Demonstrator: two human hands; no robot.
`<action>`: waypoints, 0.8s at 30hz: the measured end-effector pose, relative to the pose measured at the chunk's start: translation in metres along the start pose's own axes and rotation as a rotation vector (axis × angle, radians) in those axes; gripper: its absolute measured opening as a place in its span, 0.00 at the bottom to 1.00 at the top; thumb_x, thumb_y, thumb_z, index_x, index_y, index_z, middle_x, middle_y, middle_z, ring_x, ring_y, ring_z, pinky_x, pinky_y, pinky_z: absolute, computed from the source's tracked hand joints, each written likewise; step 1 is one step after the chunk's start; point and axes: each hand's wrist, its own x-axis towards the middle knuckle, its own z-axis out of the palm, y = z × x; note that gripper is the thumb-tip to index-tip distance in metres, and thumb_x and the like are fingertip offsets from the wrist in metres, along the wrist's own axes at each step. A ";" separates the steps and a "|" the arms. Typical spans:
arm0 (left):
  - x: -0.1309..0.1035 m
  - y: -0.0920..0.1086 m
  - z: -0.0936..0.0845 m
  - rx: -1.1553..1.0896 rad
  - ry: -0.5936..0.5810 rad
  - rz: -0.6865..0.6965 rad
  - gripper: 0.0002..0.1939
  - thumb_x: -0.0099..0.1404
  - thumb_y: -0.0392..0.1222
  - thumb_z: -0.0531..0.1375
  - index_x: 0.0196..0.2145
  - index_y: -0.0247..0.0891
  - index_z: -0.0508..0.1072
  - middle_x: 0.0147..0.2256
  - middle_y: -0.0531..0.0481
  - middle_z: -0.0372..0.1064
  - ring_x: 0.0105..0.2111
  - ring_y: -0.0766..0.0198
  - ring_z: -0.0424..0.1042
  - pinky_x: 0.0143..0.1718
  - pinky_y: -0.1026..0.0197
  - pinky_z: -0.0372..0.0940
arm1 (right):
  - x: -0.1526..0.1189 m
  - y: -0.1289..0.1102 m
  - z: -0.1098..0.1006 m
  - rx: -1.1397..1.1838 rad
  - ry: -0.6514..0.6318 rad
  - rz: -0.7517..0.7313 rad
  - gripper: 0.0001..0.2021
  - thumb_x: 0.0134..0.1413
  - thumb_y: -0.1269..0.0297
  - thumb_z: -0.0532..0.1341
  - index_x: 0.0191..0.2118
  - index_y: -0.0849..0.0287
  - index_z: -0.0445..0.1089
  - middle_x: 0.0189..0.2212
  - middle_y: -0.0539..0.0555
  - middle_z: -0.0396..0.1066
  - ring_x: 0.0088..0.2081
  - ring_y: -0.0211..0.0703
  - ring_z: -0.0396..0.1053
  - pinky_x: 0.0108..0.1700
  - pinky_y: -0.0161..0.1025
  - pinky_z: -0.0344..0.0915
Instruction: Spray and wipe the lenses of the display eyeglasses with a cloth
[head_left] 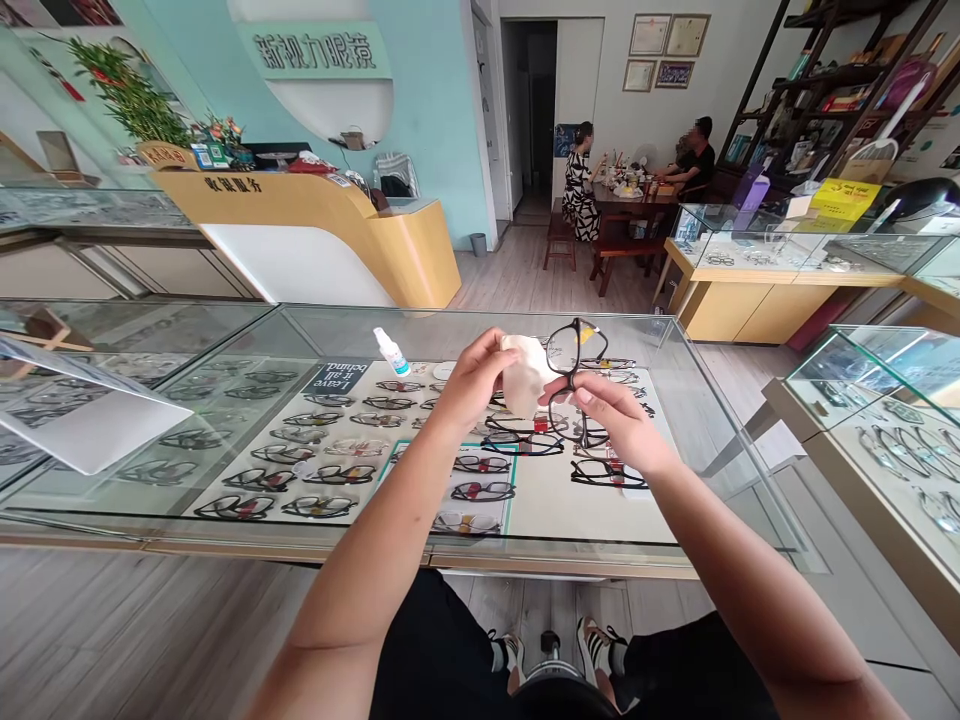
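My left hand pinches a cream-coloured cloth that hangs over the glass showcase. Just to its right, my right hand grips a pair of black-framed eyeglasses near the bridge. The glasses are turned on end, one lens above the other, with a yellow tag by the upper lens. Cloth and glasses are close together; whether they touch, I cannot tell. On the glass top, left of my hands, stands a small white spray bottle with a blue-green label.
The glass showcase holds rows of spectacle frames beneath my arms. A folded white sign stands at the left. Further showcases line the right side. Beyond are a wooden counter and two people seated at a table.
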 end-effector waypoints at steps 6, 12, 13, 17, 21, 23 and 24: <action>-0.003 -0.003 0.005 0.029 -0.038 0.035 0.22 0.62 0.56 0.70 0.34 0.43 0.62 0.30 0.57 0.61 0.29 0.66 0.61 0.30 0.64 0.60 | 0.003 0.006 0.006 0.025 -0.017 0.039 0.23 0.76 0.37 0.62 0.48 0.50 0.84 0.46 0.56 0.83 0.55 0.56 0.78 0.59 0.52 0.74; -0.004 -0.016 0.007 0.131 -0.022 0.154 0.20 0.70 0.59 0.67 0.38 0.44 0.65 0.31 0.56 0.63 0.31 0.64 0.61 0.33 0.62 0.60 | 0.005 0.013 0.009 -0.013 0.001 0.068 0.26 0.75 0.34 0.61 0.45 0.52 0.83 0.37 0.54 0.79 0.49 0.54 0.76 0.58 0.51 0.72; -0.004 -0.017 0.007 0.133 -0.012 0.174 0.20 0.71 0.60 0.67 0.38 0.44 0.65 0.31 0.56 0.62 0.31 0.64 0.61 0.33 0.62 0.60 | 0.005 0.013 0.009 -0.019 0.005 0.069 0.26 0.76 0.34 0.60 0.45 0.52 0.83 0.35 0.54 0.78 0.48 0.54 0.75 0.58 0.51 0.71; -0.005 -0.015 0.010 0.155 0.002 0.243 0.22 0.71 0.61 0.68 0.38 0.44 0.66 0.32 0.56 0.61 0.31 0.64 0.60 0.35 0.61 0.61 | 0.004 0.015 0.009 -0.040 0.042 0.061 0.26 0.76 0.35 0.60 0.44 0.52 0.83 0.38 0.54 0.78 0.46 0.52 0.73 0.57 0.49 0.69; -0.009 -0.011 0.014 0.245 -0.032 0.312 0.26 0.71 0.67 0.68 0.38 0.43 0.67 0.33 0.54 0.65 0.33 0.63 0.63 0.37 0.60 0.63 | 0.004 0.017 0.009 -0.057 0.042 0.060 0.25 0.77 0.37 0.60 0.44 0.52 0.83 0.40 0.54 0.78 0.48 0.52 0.73 0.57 0.48 0.69; -0.012 -0.011 0.017 0.272 -0.055 0.324 0.27 0.71 0.70 0.67 0.38 0.43 0.66 0.36 0.51 0.70 0.34 0.62 0.65 0.37 0.59 0.64 | 0.004 0.019 0.008 -0.056 0.023 0.052 0.25 0.78 0.37 0.59 0.45 0.52 0.82 0.37 0.53 0.77 0.48 0.52 0.73 0.57 0.48 0.69; -0.013 -0.011 0.018 0.282 -0.065 0.326 0.27 0.72 0.70 0.67 0.38 0.43 0.66 0.38 0.50 0.72 0.34 0.62 0.67 0.37 0.59 0.64 | 0.004 0.021 0.008 -0.057 0.014 0.048 0.24 0.78 0.37 0.59 0.45 0.52 0.82 0.36 0.53 0.77 0.48 0.52 0.73 0.57 0.48 0.69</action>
